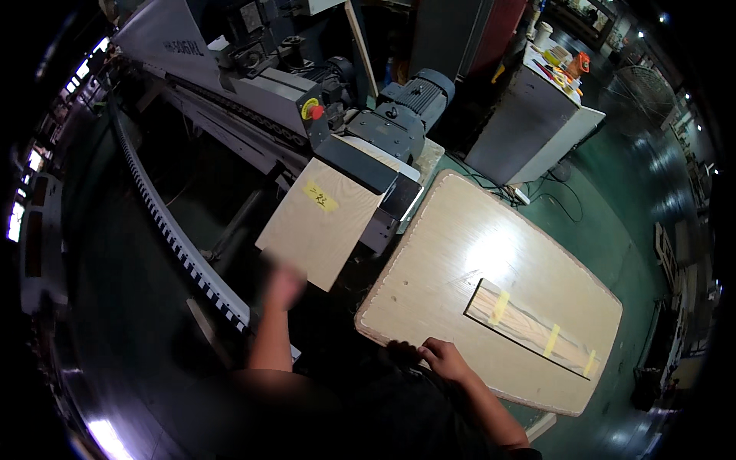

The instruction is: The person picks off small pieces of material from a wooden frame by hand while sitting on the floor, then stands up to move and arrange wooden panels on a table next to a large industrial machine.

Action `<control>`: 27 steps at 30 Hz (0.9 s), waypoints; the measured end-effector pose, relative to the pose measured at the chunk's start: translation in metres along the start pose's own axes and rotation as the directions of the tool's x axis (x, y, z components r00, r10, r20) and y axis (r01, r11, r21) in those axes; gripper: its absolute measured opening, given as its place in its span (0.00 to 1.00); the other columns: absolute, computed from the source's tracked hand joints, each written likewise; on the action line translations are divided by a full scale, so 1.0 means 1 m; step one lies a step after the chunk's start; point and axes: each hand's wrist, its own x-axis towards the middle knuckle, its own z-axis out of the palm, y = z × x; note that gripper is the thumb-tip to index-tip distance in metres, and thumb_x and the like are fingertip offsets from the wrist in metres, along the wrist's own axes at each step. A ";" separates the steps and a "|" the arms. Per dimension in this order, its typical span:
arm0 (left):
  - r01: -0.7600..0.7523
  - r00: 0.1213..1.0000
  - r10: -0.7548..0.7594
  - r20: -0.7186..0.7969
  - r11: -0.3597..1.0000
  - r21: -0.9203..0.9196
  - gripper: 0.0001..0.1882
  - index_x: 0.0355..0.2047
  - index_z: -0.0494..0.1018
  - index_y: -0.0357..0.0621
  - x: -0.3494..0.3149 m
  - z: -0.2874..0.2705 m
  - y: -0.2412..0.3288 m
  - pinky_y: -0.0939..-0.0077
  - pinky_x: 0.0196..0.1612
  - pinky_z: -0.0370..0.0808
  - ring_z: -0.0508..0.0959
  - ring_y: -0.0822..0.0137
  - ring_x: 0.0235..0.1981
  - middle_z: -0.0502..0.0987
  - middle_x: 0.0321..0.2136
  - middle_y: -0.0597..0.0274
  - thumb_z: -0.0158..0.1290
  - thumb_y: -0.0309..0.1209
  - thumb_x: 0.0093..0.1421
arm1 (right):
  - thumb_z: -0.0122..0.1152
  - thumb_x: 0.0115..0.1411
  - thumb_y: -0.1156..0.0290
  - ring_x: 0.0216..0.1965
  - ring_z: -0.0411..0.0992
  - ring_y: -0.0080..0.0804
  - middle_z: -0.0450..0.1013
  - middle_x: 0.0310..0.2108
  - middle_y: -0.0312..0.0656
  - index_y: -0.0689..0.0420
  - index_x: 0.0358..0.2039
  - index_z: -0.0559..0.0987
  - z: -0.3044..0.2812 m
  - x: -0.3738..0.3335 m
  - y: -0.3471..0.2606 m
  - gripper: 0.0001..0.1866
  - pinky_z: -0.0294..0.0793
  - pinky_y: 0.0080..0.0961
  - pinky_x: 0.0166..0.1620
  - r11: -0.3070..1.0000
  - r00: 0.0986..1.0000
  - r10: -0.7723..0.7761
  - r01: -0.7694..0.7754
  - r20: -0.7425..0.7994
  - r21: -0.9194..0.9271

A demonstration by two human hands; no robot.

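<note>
My left hand (pixel 285 285), smeared by motion, is at the near left corner of a pale wooden board (pixel 318 226) with a yellow tape label. A dark blurred patch shows at its fingertips; whether it touches the board I cannot tell. That board lies at the machine's end, partly under a dark metal guard (pixel 356 166). At the near edge of a wood-topped table (pixel 429 261), my right hand (pixel 445 359) is closed, thumb on top, around something dark that I cannot make out. On this table lies a narrow wood strip (pixel 529 326) with dark edging and yellow tape pieces.
A long machine (pixel 261 88) runs to the far left, with a red stop button (pixel 315 112) and a grey motor (pixel 422 96). A curved toothed rail (pixel 180 253) stretches along the left. Behind the table stands a grey cabinet (pixel 521 119) holding small items; cables (pixel 563 199) trail on the floor.
</note>
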 end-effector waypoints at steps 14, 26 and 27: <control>-0.270 0.895 0.213 0.392 0.958 0.097 0.13 0.42 0.75 0.42 -0.175 0.057 0.103 0.55 0.46 0.75 0.77 0.50 0.40 0.77 0.40 0.48 0.52 0.39 0.66 | 0.56 0.68 0.60 0.35 0.75 0.38 0.77 0.34 0.48 0.62 0.45 0.77 -0.003 -0.036 0.072 0.16 0.74 0.34 0.42 0.997 0.992 0.035 -0.025 -0.122 0.079; -0.050 0.638 0.578 0.508 0.690 -0.723 0.23 0.57 0.70 0.43 -0.172 0.078 0.225 0.55 0.59 0.71 0.74 0.51 0.55 0.75 0.53 0.51 0.57 0.25 0.60 | 0.48 0.70 0.43 0.67 0.58 0.42 0.59 0.67 0.51 0.53 0.71 0.52 -0.175 -0.036 0.077 0.39 0.62 0.41 0.65 0.021 0.823 0.234 0.527 -0.517 0.849; 0.443 0.628 0.541 0.560 0.343 -0.828 0.28 0.60 0.68 0.43 -0.174 0.072 0.251 0.54 0.61 0.70 0.73 0.52 0.57 0.73 0.55 0.53 0.59 0.23 0.59 | 0.47 0.70 0.42 0.67 0.58 0.42 0.59 0.67 0.51 0.53 0.70 0.55 -0.189 -0.048 0.060 0.38 0.61 0.40 0.66 -0.136 0.816 0.248 0.564 -0.523 0.815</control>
